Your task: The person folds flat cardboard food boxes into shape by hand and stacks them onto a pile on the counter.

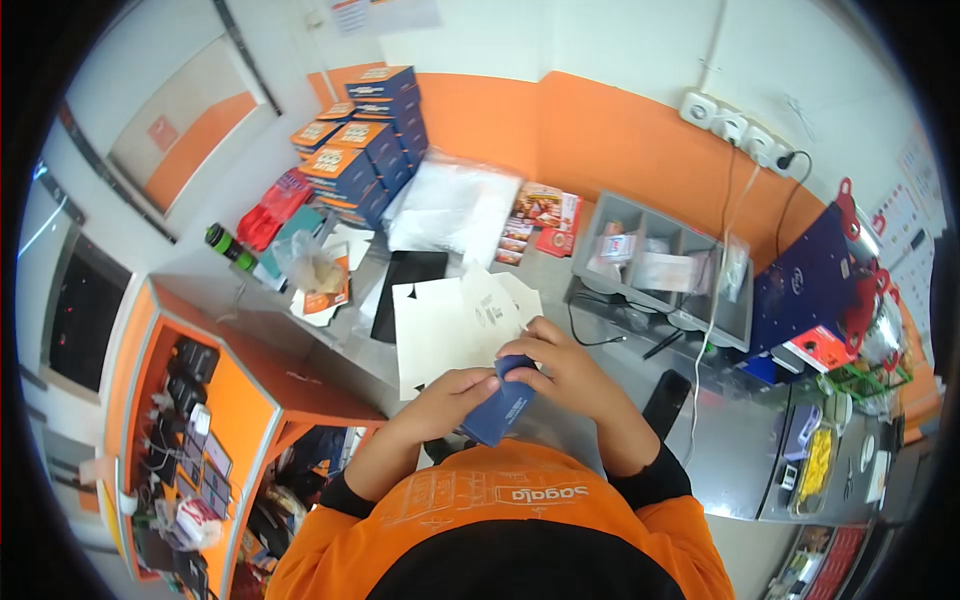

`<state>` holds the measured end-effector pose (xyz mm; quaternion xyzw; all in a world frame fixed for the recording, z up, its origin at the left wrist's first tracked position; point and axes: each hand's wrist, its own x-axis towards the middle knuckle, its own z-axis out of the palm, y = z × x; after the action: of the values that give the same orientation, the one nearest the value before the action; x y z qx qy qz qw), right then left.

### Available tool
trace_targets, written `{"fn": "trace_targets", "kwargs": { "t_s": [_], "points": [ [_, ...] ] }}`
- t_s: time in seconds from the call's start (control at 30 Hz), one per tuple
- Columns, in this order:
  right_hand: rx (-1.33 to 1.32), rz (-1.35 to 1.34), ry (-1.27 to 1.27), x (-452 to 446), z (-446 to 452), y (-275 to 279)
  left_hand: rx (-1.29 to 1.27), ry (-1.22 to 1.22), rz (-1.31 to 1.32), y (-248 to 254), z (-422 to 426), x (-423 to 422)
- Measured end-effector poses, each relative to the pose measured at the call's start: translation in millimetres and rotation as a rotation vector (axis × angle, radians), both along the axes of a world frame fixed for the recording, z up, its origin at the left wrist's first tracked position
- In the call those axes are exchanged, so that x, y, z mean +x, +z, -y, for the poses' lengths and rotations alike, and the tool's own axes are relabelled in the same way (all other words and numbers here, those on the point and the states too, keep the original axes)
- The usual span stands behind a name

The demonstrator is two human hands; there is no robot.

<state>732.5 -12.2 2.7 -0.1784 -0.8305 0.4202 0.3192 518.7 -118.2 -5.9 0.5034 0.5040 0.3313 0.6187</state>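
A flat cardboard box blank (430,335) with a cream inner face and dark slots at its corners lies in front of me. Its blue printed outer side (495,418) stands folded up toward my body. My left hand (460,398) is closed on the left part of that blue side, thumb along its upper edge. With bent fingers my right hand (555,365) pinches a small blue flap (514,366) near the middle. Some cream flaps overlap at the far edge, and I cannot tell whether they all belong to one piece.
Stacked blue and orange boxes (365,150) stand at the back beside plastic-wrapped sheets (455,205). A black tablet-like slab (408,290) lies left of the cardboard. A grey divided tray (660,265) sits to the right, with a white cable (712,320) hanging across it.
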Motion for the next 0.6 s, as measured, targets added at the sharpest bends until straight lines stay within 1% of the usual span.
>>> {"fn": "trace_targets", "kwargs": {
  "t_s": [0.03,0.1,0.17,0.23,0.33,0.43,0.57,0.6],
  "points": [
    [0.014,0.032,-0.018,-0.7,4.1,-3.3,-0.020,0.014,0.003,0.7,2.3,1.8],
    [0.011,-0.024,-0.130,-3.6,12.8,-9.2,-0.057,0.034,0.011,3.1,4.7,6.7],
    [0.011,-0.081,-0.253,-5.8,18.6,-12.7,-0.014,0.037,0.019,0.6,5.7,9.5],
    [0.047,-0.079,-0.259,-5.2,21.7,-12.0,-0.009,0.026,-0.002,1.7,5.6,9.3],
    [0.074,-0.048,-0.212,0.7,25.7,-7.6,-0.167,0.002,0.019,3.9,6.6,8.6],
    [0.034,-0.008,-0.159,8.5,30.8,-2.4,-0.178,-0.044,-0.042,2.4,8.3,9.4],
    [-0.024,0.048,-0.140,23.0,36.4,-4.8,-0.118,-0.149,0.085,-5.0,9.0,15.6],
    [-0.042,0.013,-0.195,22.7,40.5,-8.2,-0.104,-0.162,0.130,-9.7,10.2,18.1]
  ]
}}
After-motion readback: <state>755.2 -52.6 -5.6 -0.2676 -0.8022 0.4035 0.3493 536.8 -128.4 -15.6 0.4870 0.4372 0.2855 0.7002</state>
